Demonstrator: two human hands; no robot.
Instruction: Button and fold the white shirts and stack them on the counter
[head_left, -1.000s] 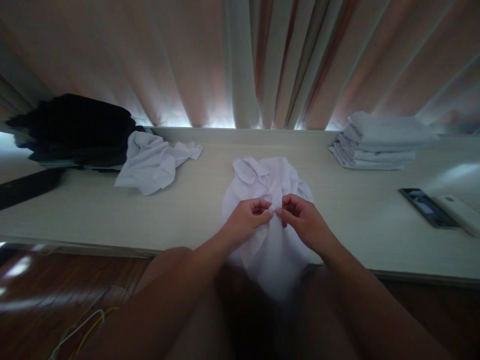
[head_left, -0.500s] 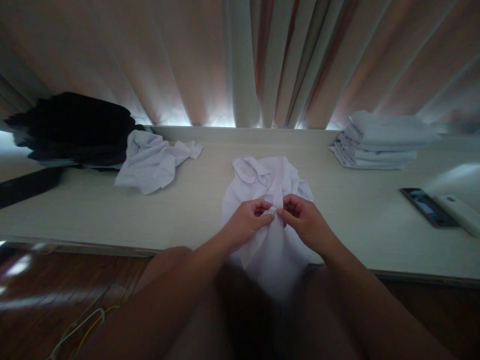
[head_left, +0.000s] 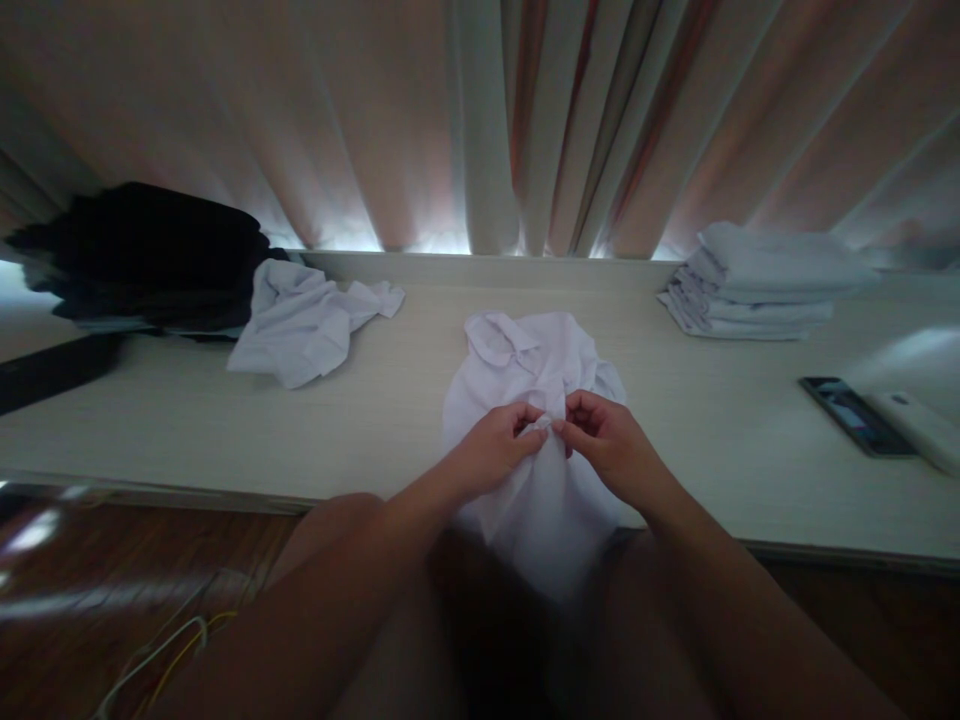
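Shirt (head_left: 551,365): white, rumpled, on the table (head_left: 735,430) straight in front of the person; collar end toward the curtain (head_left: 390,120), lower part hanging over the near edge between the knees (head_left: 341,515).
Collar (head_left: 495,338): at the far end of the shirt, left of its middle, curved round in a loop.
Left hand (head_left: 502,440): over the front of the shirt, thumb and fingers closed together, pinching a bit of cloth.
Right hand (head_left: 604,435): facing the other, thumb and forefinger closed on cloth at the same spot; I cannot tell whether the fingertips of both hands touch.
Pinched spot: a small gathered fold of the shirt; finer detail is too small to make out.
Loose garment (head_left: 296,325): white, crumpled, left of the shirt and apart from it, up against the black pile (head_left: 165,260).
Black pile: dark cloth stacked at the left, near the curtain.
White stack (head_left: 765,285): folded cloth in layers at the right, toward the back of the table.
Phone (head_left: 855,415): flat, screen up, at the right, just beside a white object (head_left: 915,430).
Curtain: pleated, pinkish and grey, light showing below its hem.
Floor (head_left: 240,540): brown, with white and yellow cables (head_left: 201,640) at lower left.
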